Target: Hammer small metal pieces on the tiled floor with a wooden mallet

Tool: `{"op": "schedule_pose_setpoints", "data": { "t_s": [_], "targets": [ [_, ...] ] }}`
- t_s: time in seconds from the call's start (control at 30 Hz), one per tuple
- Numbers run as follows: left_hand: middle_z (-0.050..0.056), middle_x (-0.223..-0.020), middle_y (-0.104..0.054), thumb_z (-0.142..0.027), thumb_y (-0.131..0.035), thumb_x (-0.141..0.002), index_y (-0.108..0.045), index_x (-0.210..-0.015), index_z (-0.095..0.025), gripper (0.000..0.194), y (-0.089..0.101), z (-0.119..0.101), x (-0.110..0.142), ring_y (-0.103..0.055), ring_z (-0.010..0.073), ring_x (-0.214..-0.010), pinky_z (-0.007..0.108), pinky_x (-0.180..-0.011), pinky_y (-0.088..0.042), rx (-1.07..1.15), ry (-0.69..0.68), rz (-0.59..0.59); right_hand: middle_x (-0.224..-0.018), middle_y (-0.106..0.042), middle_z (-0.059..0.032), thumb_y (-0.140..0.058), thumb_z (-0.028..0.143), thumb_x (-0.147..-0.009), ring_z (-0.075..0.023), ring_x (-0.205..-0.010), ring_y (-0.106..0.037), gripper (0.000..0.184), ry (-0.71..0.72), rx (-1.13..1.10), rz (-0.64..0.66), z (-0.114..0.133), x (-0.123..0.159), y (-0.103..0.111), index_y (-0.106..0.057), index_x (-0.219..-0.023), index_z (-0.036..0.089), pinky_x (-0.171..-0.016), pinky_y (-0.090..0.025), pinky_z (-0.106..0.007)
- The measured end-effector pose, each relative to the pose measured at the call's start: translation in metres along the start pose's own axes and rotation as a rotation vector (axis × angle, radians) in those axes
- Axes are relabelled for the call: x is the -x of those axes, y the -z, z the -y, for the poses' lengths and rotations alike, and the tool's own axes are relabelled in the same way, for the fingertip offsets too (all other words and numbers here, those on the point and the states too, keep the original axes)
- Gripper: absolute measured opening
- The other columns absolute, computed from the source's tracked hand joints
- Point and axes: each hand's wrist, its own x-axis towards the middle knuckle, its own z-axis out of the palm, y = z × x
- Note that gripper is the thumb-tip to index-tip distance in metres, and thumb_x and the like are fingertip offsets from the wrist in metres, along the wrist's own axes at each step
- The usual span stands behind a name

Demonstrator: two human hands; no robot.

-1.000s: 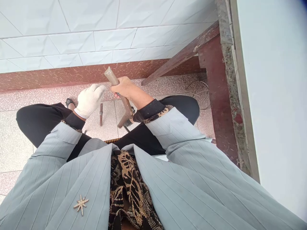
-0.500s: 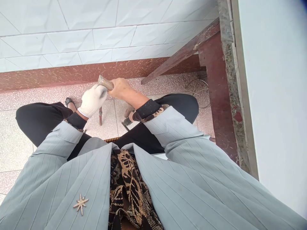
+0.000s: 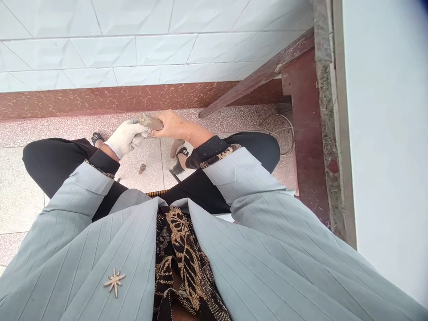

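My right hand [image 3: 172,125], bare, grips a worn wooden hammer handle [image 3: 152,122] held nearly level above the floor between my knees. The hammer's head [image 3: 176,147] hangs below my right wrist. My left hand [image 3: 125,137], in a white knit glove, meets the handle's free end, its fingers curled around and just under it. A short rusty metal piece [image 3: 142,168] lies on the speckled floor tile below both hands.
I sit low with black trousers and a grey striped jacket filling the foreground, sandalled feet [image 3: 96,137] on the floor. A white tiled wall with a red skirting [image 3: 100,100] is ahead. A wooden plank [image 3: 254,78] leans right, beside a wire loop [image 3: 279,129] and a dark red frame [image 3: 302,133].
The hammer handle has swung from steeply upright to nearly level. My gloved left hand moved right and closed on its end. The view shifted slightly.
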Motion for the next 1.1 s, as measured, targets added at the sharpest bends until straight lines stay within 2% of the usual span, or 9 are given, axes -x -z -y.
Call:
{"op": "schedule_pose_setpoints", "data": {
  "t_s": [0.17,0.33,0.47,0.63,0.77,0.93,1.1],
  "targets": [
    [-0.002,-0.061,-0.06,-0.011,-0.077,-0.083,-0.064,-0.073,-0.013,0.017,0.006,0.002,-0.003,-0.032,-0.0002,-0.035,0.018,-0.039,-0.017,0.03,0.044,0.037,-0.072,-0.048,0.0026,-0.076,0.025,-0.088,-0.0096,-0.072,-0.041,0.028,0.086,-0.026,0.036,-0.001,0.002,-0.001,-0.051,-0.08,0.016,-0.069,-0.027,-0.026],
    [-0.002,-0.06,-0.057,-0.014,-0.077,-0.082,-0.068,-0.075,-0.012,0.011,0.009,0.005,-0.007,-0.027,-0.0005,-0.036,0.019,-0.039,-0.013,0.034,0.113,0.105,-0.07,-0.043,0.004,-0.077,0.021,-0.086,-0.0094,-0.072,-0.038,0.031,0.056,-0.027,0.019,0.001,0.003,-0.002,-0.046,-0.079,0.017,-0.069,-0.027,-0.026],
    [-0.002,-0.056,-0.057,-0.016,-0.076,-0.077,-0.065,-0.078,-0.017,0.011,0.007,0.007,-0.005,-0.028,0.0034,-0.037,0.024,-0.039,-0.016,-0.075,0.017,0.058,-0.07,-0.045,0.0032,-0.075,0.022,-0.085,-0.0105,-0.074,-0.04,0.029,0.025,-0.073,-0.014,0.005,0.005,0.001,-0.048,-0.079,0.017,-0.069,-0.028,-0.026],
    [-0.008,-0.049,-0.044,-0.031,-0.083,-0.081,-0.066,-0.089,-0.019,0.021,0.008,0.004,-0.002,-0.032,0.0063,-0.037,0.026,-0.041,-0.021,-0.214,-0.129,0.05,-0.07,-0.042,0.0031,-0.071,0.023,-0.087,-0.011,-0.075,-0.04,0.025,-0.011,-0.129,-0.049,0.009,0.008,0.006,-0.048,-0.078,0.017,-0.07,-0.029,-0.026],
    [-0.007,-0.048,-0.047,-0.036,-0.085,-0.084,-0.07,-0.092,-0.018,0.025,0.012,0.003,-0.001,-0.034,0.0072,-0.038,0.026,-0.04,-0.023,-0.282,-0.148,0.028,-0.072,-0.043,0.0029,-0.07,0.022,-0.087,-0.0106,-0.074,-0.04,0.023,-0.039,-0.124,-0.072,0.011,0.009,0.008,-0.049,-0.079,0.017,-0.071,-0.031,-0.026],
    [-0.006,-0.048,-0.048,-0.035,-0.086,-0.084,-0.071,-0.09,-0.017,0.025,0.012,0.002,-0.001,-0.035,0.0067,-0.038,0.026,-0.04,-0.023,-0.284,-0.14,0.034,-0.073,-0.044,0.0023,-0.07,0.021,-0.087,-0.0108,-0.075,-0.041,0.022,-0.057,-0.106,-0.057,0.012,0.009,0.009,-0.049,-0.08,0.016,-0.072,-0.032,-0.025],
    [0.0,-0.055,-0.061,-0.028,-0.084,-0.081,-0.073,-0.087,-0.015,0.018,0.012,0.003,-0.002,-0.047,0.0085,-0.045,0.025,-0.043,-0.032,-0.266,-0.148,0.025,-0.072,-0.045,0.0019,-0.073,0.026,-0.088,-0.0119,-0.077,-0.043,0.025,-0.047,-0.11,-0.056,0.013,0.008,0.008,-0.051,-0.08,0.016,-0.072,-0.033,-0.025]
  ]
}}
